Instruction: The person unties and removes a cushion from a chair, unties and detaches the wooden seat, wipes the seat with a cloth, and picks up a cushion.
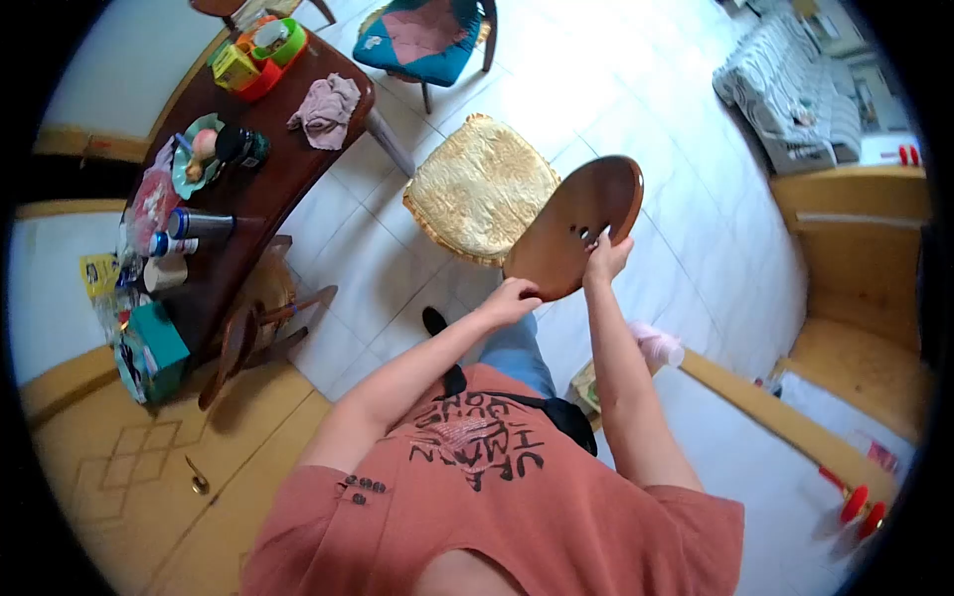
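Note:
In the middle of the head view is a chair with a gold, frilled seat cushion (482,187). Its rounded, glossy brown wooden backrest (591,204) leans toward me and has small cut-out holes near the centre. My left hand (513,300) is closed around the backrest's lower left edge. Higher up on the right side, my right hand (607,260) grips it, with fingers at the cut-out. The chair's legs are hidden under the seat, and the backrest covers the cushion's right edge.
A dark table (268,169) on the left holds a cloth (328,109), bottles, a plate and colourful containers. Another chair (248,333) stands against it. Behind is a chair with a teal cushion (417,40). A wooden cabinet (855,258) and striped sofa (795,94) are at right.

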